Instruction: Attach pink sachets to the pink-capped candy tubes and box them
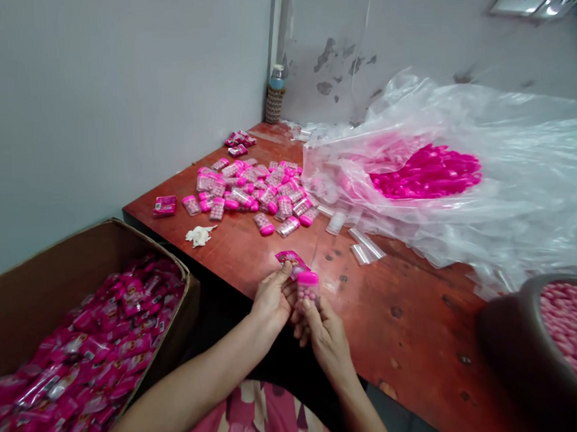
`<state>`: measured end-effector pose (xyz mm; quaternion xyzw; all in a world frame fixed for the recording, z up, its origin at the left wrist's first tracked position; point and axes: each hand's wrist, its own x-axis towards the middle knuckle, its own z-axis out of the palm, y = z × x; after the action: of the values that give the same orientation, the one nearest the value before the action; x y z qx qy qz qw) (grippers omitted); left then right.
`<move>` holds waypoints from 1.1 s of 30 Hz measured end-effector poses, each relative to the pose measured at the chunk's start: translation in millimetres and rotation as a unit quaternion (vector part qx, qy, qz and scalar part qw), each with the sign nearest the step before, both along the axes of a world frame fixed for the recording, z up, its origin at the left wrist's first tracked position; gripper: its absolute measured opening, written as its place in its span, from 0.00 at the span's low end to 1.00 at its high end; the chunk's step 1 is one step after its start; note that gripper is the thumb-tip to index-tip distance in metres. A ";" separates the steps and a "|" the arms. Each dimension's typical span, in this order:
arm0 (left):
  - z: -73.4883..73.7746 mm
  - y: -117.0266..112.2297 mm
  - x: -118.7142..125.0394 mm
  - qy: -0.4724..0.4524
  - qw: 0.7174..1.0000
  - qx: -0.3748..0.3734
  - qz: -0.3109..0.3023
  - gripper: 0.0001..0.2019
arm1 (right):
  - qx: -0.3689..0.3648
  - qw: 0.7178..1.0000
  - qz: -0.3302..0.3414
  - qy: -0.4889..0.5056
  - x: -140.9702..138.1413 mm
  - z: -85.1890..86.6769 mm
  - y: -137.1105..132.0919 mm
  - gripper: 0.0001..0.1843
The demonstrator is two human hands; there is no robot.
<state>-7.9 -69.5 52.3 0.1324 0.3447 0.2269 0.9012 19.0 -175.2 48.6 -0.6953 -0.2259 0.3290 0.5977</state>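
My left hand [273, 300] pinches a small pink printed packet [292, 261] at the near edge of the red-brown table [402, 320]. My right hand [325, 334] grips a small clear bottle with a pink cap [307, 288], filled with pink candies, held upright right beside the packet. The two hands touch each other over the table edge. A pile of several filled pink-capped bottles [255, 189] lies further back on the table.
A cardboard box [83, 254] of pink packets stands at the left. A big clear plastic bag [501, 183] holds pink caps [425, 172]. A dark bowl [516, 345] of pink candies sits at the right. Empty clear bottles [363, 245], a crumpled tissue [199, 235], a water bottle [275, 94].
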 end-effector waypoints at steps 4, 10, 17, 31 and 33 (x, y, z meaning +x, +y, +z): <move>1.2 -2.3 -3.0 -0.030 0.998 0.040 -0.038 0.11 | 0.007 1.000 -0.001 0.014 3.0 -7.3 2.7 0.15; 3.1 0.4 -3.8 -0.035 0.993 0.083 -0.069 0.12 | 0.041 0.998 0.011 0.054 4.8 -12.0 0.3 0.13; 8.5 3.2 -4.4 -0.023 0.976 0.184 -0.111 0.13 | 0.059 0.995 0.029 0.071 8.1 -13.7 -2.7 0.13; 13.0 8.0 -6.4 0.022 0.915 0.307 -0.261 0.13 | 0.088 0.988 0.052 0.113 10.9 -15.0 -9.9 0.13; 14.5 4.9 -6.8 0.022 0.907 0.305 -0.290 0.13 | 0.069 0.996 0.023 0.045 11.4 -13.6 -11.0 0.12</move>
<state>-14.7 -64.7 66.8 0.5000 0.2248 0.0465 0.8350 30.4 -186.3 35.0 -0.6317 -0.2368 0.3570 0.6461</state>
